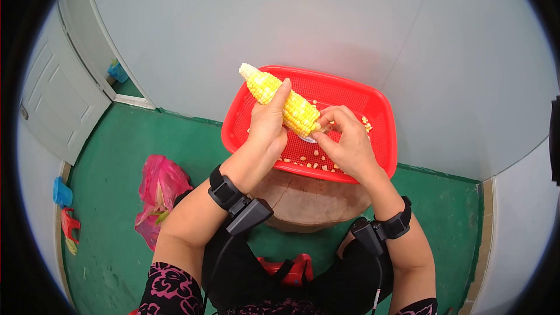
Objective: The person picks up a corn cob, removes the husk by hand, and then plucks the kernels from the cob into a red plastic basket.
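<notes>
My left hand (269, 121) is wrapped round an ear of corn (298, 111), its thumb lying along the upper side. The ear is yellow with paler patches, tilted, its pale narrow end pointing up and to the left. At the lower right end, the thumb and fingers of my right hand (352, 144) pinch the edge of the kernels. Beneath both hands is a red plastic basket (387, 140) with a mesh bottom. Loose kernels (303, 158) lie scattered in it, with more near its right side. A small whitish object under the ear is mostly hidden.
The basket rests on a round wooden stump (291, 198). On the green floor to the left lies a pink plastic bag (157, 184) with husk-like pieces. A red stool (300, 268) shows between my legs. A pale wall (262, 17) rises behind; a white door (67, 87) stands left.
</notes>
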A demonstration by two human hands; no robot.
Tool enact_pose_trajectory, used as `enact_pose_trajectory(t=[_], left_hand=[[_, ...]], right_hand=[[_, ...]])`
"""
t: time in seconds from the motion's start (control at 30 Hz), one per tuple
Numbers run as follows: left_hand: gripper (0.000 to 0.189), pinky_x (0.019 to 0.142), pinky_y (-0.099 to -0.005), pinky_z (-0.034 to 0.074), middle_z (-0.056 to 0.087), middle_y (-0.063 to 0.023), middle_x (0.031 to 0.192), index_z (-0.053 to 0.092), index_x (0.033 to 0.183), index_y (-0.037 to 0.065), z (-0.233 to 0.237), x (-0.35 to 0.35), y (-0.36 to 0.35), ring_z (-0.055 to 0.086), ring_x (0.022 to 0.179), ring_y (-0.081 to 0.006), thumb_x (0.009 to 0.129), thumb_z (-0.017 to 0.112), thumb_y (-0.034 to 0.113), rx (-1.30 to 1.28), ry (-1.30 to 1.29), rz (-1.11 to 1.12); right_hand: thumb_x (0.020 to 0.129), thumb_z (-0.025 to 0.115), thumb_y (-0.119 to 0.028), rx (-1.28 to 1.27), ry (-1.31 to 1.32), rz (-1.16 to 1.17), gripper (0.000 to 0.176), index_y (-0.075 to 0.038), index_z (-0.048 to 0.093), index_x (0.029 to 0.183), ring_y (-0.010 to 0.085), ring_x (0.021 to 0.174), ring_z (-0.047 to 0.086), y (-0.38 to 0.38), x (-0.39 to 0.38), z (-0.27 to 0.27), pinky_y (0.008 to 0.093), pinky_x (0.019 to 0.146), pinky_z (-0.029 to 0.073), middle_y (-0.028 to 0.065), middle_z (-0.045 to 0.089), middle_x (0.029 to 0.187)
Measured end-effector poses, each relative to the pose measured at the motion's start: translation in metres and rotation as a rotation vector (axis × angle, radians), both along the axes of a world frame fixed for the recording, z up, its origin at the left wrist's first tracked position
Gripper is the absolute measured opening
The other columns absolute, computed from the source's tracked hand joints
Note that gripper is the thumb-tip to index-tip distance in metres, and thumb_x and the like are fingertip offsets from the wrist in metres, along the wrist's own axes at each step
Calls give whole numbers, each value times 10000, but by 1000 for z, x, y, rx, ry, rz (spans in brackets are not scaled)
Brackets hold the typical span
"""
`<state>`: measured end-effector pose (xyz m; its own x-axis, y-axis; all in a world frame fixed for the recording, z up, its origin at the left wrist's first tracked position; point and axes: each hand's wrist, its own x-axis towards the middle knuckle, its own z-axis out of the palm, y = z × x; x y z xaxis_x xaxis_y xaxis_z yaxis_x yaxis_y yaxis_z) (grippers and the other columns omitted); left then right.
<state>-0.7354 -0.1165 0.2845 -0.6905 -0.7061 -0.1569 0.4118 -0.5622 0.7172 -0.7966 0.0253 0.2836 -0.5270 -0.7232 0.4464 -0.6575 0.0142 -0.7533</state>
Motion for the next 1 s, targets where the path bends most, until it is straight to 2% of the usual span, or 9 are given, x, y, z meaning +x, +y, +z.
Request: enact_pose_trajectory(t=[0.13,0.23,0.43,0.53,0.63,0.73,0.77,0.87,1.0], left_hand=[[347,768,-366,479,541,-47,971,485,1041,52,0,0,0,545,893,-171,798,677,209,29,-16,-5],[349,777,-369,477,538,-51,981,484,1048,48,3,0,0,543,902,-173,803,671,211,51,-20,-3],[367,818,-378,470,530,-69,1016,475,1078,28,2,-1,-4,539,938,-186,813,657,205,70,-14,19],[384,852,-374,452,522,-80,1036,463,1096,14,2,-1,-3,528,966,-192,821,647,209,79,20,17],[394,891,-370,422,515,-83,1051,453,1109,7,3,0,4,511,993,-194,831,635,218,82,63,-22],[407,918,-372,397,507,-82,1066,439,1124,2,1,-1,7,495,1013,-195,843,618,234,66,90,-61],[413,923,-373,392,504,-81,1073,434,1130,1,0,-2,7,491,1018,-194,846,613,241,60,96,-65],[437,927,-375,390,489,-84,1096,415,1148,-3,-6,-4,2,482,1031,-194,853,601,262,78,105,-96],[465,936,-379,391,471,-95,1134,399,1170,-1,-9,-5,-2,471,1057,-205,858,591,286,123,101,-148]], right_hand=[[749,606,-4,-52,18,-6,112,7,502,786,213,908,578,-1,5,1,321,798,511,109,548,947],[729,594,-23,-76,95,-42,116,0,509,804,234,794,580,-1,-4,-5,331,666,471,116,528,855],[722,586,-60,-152,23,-4,168,-12,519,868,252,850,575,3,-12,-1,322,769,467,124,544,849],[753,622,-128,-210,-55,-105,259,-3,538,962,246,916,580,2,-14,-2,327,800,464,139,575,941],[773,664,-229,-78,-403,-135,408,23,525,1063,235,959,582,-4,-10,-7,332,796,465,157,586,1031],[770,688,-294,-18,-409,-45,485,46,523,1075,216,933,593,-4,-15,-17,324,781,469,171,600,1033],[783,675,-265,-30,-389,-36,462,56,528,1081,203,896,600,-3,-15,-13,302,773,469,161,620,981],[810,646,-221,-112,-492,41,416,63,531,1091,174,865,601,-2,-17,-17,277,759,469,159,620,977],[858,575,-206,-102,-405,41,336,33,548,1093,141,838,600,-1,-17,-17,258,740,465,138,628,959]])
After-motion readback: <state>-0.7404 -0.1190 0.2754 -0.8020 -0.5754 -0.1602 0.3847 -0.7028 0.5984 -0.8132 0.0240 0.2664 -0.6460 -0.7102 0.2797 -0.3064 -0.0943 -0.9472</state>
